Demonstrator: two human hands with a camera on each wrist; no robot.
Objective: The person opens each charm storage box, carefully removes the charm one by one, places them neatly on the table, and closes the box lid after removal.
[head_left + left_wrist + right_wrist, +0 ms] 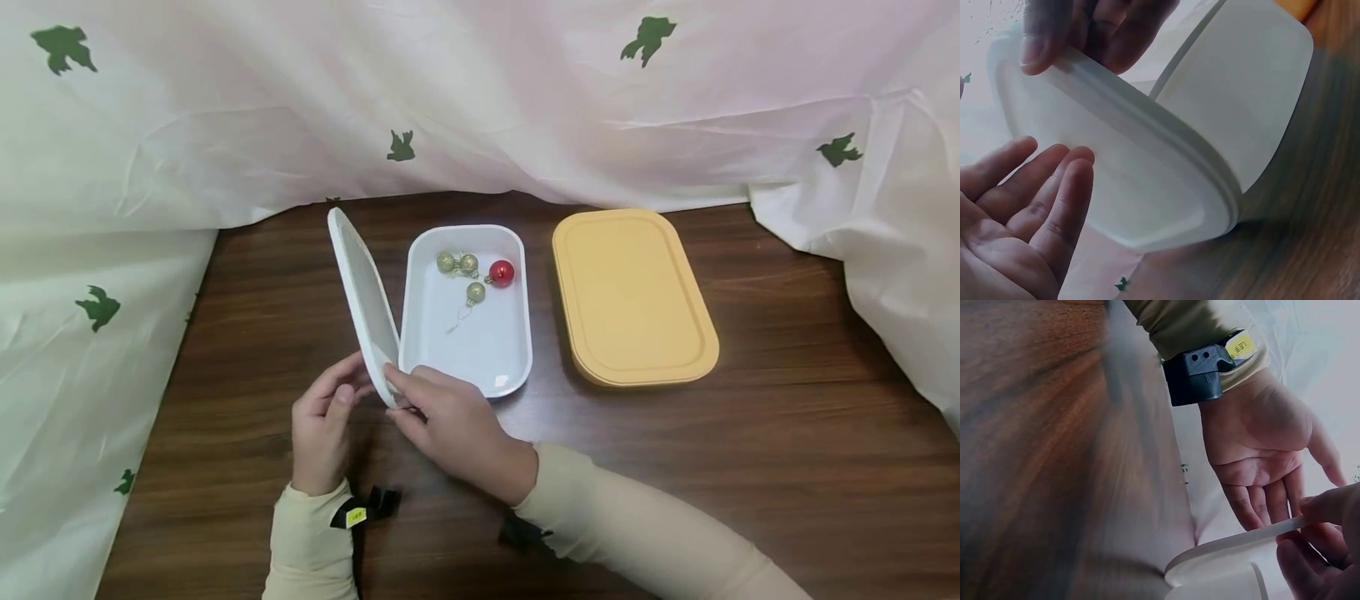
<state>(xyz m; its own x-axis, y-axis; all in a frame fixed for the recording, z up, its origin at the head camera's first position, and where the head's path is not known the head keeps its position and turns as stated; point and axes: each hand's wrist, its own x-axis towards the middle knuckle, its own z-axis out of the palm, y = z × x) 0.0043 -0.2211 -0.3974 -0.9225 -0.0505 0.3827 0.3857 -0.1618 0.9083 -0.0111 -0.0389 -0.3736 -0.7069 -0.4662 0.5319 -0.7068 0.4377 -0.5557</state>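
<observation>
white lid (369, 296) tilts, long axis pointing away and slightly left, right hand's grip (459, 423) pinching it, left hand (322, 429) relaxed.

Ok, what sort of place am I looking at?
Probably a makeshift recording booth, though I can't be sure: bird-print cloth hangs behind and beside a wood-grain table, and a black device sits on the left sleeve.
</observation>
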